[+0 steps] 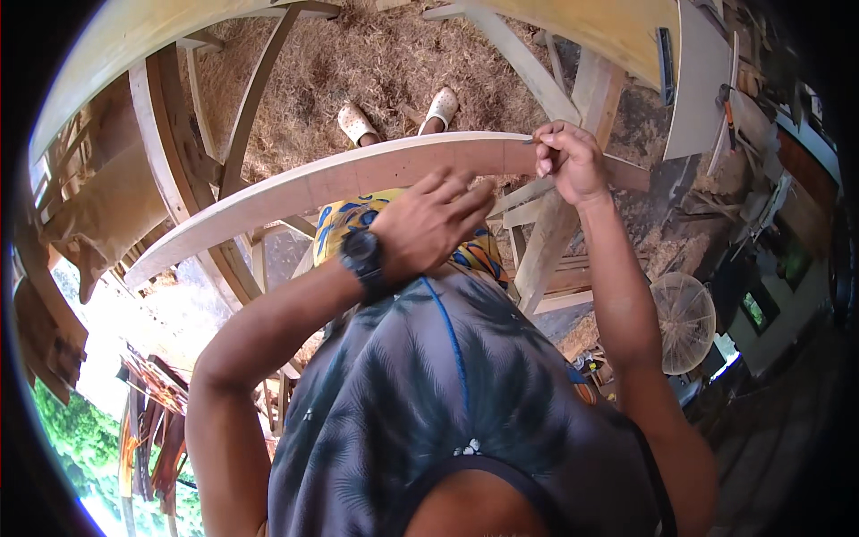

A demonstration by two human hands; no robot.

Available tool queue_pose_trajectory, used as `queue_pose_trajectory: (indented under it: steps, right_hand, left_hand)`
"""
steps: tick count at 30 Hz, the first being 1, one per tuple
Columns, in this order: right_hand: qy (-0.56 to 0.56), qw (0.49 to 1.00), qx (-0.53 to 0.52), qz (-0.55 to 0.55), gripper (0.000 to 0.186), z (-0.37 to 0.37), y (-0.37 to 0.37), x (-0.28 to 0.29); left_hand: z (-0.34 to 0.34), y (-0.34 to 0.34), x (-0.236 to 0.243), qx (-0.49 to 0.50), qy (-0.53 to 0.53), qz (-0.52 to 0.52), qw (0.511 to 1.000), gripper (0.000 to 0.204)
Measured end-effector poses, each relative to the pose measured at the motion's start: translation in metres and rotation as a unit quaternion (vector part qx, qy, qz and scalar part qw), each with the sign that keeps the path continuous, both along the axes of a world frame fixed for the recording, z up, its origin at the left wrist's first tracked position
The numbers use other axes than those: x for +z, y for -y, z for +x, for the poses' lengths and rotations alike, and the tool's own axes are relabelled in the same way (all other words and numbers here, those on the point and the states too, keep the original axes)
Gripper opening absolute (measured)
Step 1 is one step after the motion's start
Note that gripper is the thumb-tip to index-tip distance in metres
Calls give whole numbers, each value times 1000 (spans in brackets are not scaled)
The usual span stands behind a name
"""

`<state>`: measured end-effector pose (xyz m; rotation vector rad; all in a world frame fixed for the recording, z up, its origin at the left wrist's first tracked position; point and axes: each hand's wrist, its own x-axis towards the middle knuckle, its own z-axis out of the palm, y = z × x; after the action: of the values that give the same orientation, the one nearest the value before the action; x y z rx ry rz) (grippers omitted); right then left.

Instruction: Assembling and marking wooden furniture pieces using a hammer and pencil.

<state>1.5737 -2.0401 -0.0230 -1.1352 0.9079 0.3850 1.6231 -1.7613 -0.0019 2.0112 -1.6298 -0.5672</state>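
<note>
A long, curved wooden board [358, 174] runs across in front of my body, its pale narrow edge facing up and faint lines crossing its reddish side. My right hand [574, 163] is at the board's upper edge, right of the middle. Its fingers pinch a short, thin, pencil-like stick [535, 140], mostly hidden by the fingers. My left hand [431, 222], with a black watch on the wrist, hovers over my lap at the board's near side. Its fingers stretch out to the right, slightly bent, with nothing seen in them.
Wooden posts and braces [528, 67] stand beyond the board on both sides. Wood shavings [313, 72] cover the ground around my clog-like shoes [441, 107]. A round fan [682, 322] stands at the right. A large pale curved panel [591, 31] spans the far side.
</note>
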Motion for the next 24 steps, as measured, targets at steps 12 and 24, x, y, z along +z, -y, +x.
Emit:
queue_pose_trajectory:
  steps: [12, 24]
  right_hand:
    - [-22, 999, -24, 6, 13, -14, -3, 0]
    - [-37, 999, -11, 13, 14, -10, -4, 2]
  left_hand:
    - [-5, 50, -47, -121, -25, -57, 991, 51]
    - [-7, 62, -55, -112, -53, -80, 989, 52]
